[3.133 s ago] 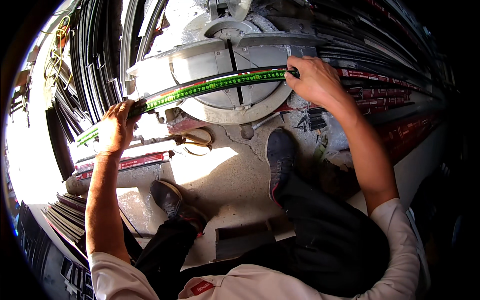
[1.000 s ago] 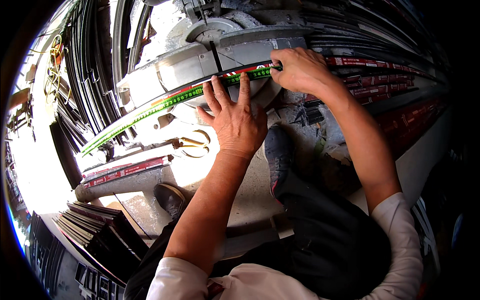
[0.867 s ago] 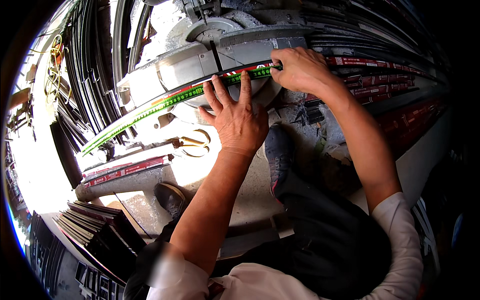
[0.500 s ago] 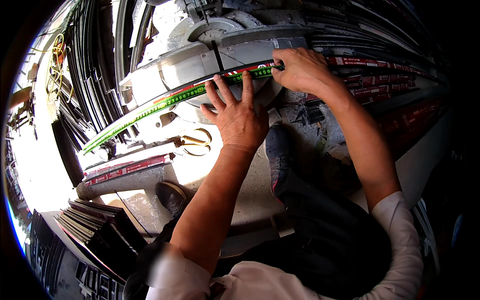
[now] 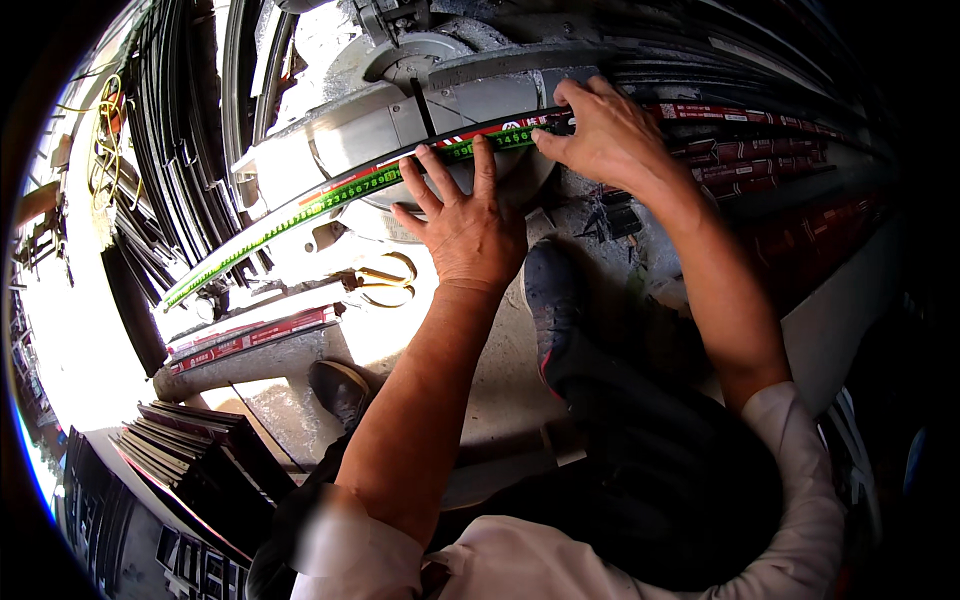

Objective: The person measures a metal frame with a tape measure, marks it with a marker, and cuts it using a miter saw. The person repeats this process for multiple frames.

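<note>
A green tape measure blade (image 5: 345,190) with black markings lies along a long dark strip with a red and white label (image 5: 497,130). Both cross the grey metal bed of a mitre saw (image 5: 375,130). My left hand (image 5: 465,235) is open, its spread fingertips resting on the tape and strip. At the tape's right end, my right hand (image 5: 615,140) has its thumb on the near edge and its fingers raised apart beyond the strip; the gap between them shows the red label.
Yellow-handled scissors (image 5: 385,280) lie on the near side of the saw. Red-labelled strips (image 5: 255,340) are at left, more dark profiles (image 5: 750,120) at right. Long black profiles (image 5: 180,130) stand far left. Dark panels (image 5: 205,465) stack lower left. My shoes (image 5: 550,290) are below.
My right thumb and fingers have parted from a pinch at the tape's end, the fingers lifting away and more red label showing. My left hand still rests on the tape.
</note>
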{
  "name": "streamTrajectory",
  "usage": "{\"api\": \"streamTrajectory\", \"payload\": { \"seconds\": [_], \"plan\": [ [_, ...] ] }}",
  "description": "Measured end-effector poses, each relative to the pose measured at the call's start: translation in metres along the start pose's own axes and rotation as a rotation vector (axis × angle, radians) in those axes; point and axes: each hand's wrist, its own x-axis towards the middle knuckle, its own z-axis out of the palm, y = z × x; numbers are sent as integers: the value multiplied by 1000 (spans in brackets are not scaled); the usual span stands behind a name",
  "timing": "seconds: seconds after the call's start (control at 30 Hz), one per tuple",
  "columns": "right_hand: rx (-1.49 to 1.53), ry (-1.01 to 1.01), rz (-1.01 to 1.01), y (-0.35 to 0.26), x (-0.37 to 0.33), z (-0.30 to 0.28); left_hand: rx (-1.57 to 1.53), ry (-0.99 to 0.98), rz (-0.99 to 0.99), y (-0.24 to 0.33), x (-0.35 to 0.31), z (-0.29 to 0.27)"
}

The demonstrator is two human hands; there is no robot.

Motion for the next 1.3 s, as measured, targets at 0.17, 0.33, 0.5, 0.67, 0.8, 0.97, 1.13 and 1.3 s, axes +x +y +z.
{"api": "streamTrajectory", "payload": {
  "seconds": [0.17,0.33,0.5,0.67,0.8,0.97,1.13,1.3],
  "plan": [
    [125,263,-54,18,-15,12,0,-13,5,1,1,1],
    [349,708,-102,35,-43,40,-1,0,5,-3,-1,2],
    [715,451,127,38,-80,103,1,9,14,0,0,3],
    [1204,-316,468,39,-77,177,-11,-5,12,-1,0,3],
    [1198,-376,552,21,-63,181,20,3,10,-4,-1,6],
    [1224,-352,584,25,-51,203,21,1,13,0,0,5],
    [1248,-302,667,21,-51,202,6,5,20,0,0,4],
    [1359,-196,663,17,-76,169,4,-2,25,-4,-1,3]
  ]
}}
